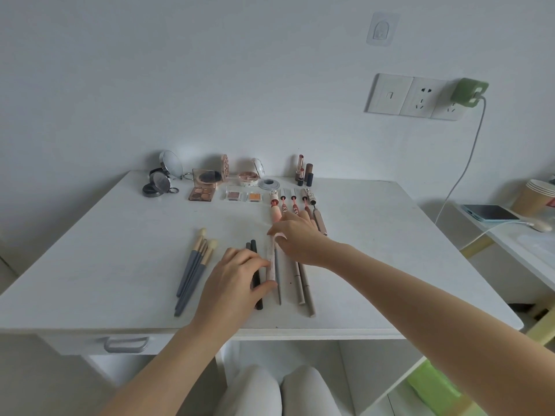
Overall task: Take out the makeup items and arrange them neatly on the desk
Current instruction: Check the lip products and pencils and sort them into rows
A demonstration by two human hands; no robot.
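Note:
Makeup lies in rows on the white desk (90, 250). My left hand (237, 280) pinches the near end of a pale pink tube (271, 259) between thumb and fingers. My right hand (297, 238) pinches the far end of the same tube. Black pencils (256, 283) lie partly under my left hand. A grey liner (278, 280) and brown pencils (303, 286) lie to the tube's right. Grey-handled brushes (193, 265) lie on the left. Lip glosses (288, 202) lie behind my right hand.
Along the back edge are round compacts (159, 183), an eyeshadow palette (204, 187), small shadow pans (244, 196) and upright lipsticks (304, 174). A drawer handle (126, 345) sits below the front edge. At the right are a wall socket with charger cable (468, 139), a phone (489, 213) and paper cups (534, 196).

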